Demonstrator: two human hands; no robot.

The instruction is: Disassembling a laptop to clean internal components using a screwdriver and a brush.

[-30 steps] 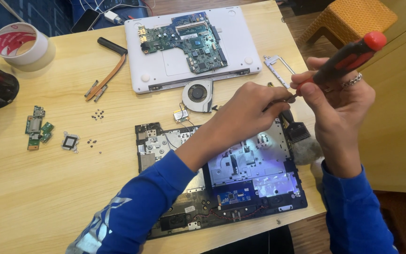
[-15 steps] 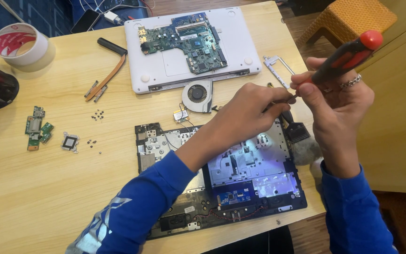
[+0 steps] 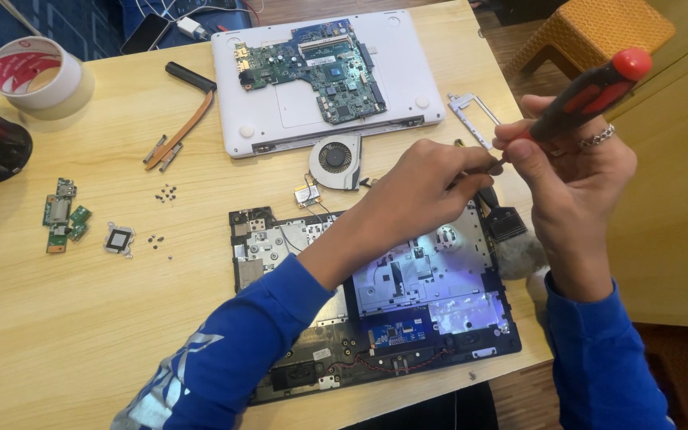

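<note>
My right hand [image 3: 571, 179] grips a screwdriver with a red and black handle [image 3: 591, 89], raised above the table's right side. My left hand [image 3: 428, 187] reaches across and pinches at the screwdriver's tip, fingers closed around it; anything between them is hidden. Below both hands lies an opened black laptop base [image 3: 376, 295] with metal plates and wiring exposed. A black brush [image 3: 507, 227] rests at its right edge.
A white laptop shell [image 3: 408, 76] with a green motherboard [image 3: 320, 64] lies at the back, a round fan [image 3: 336, 159] before it. Left: tape roll [image 3: 37, 76], small green boards [image 3: 61, 215], loose screws [image 3: 165, 193], copper heat pipe [image 3: 181, 131]. Metal bracket [image 3: 471, 115] right.
</note>
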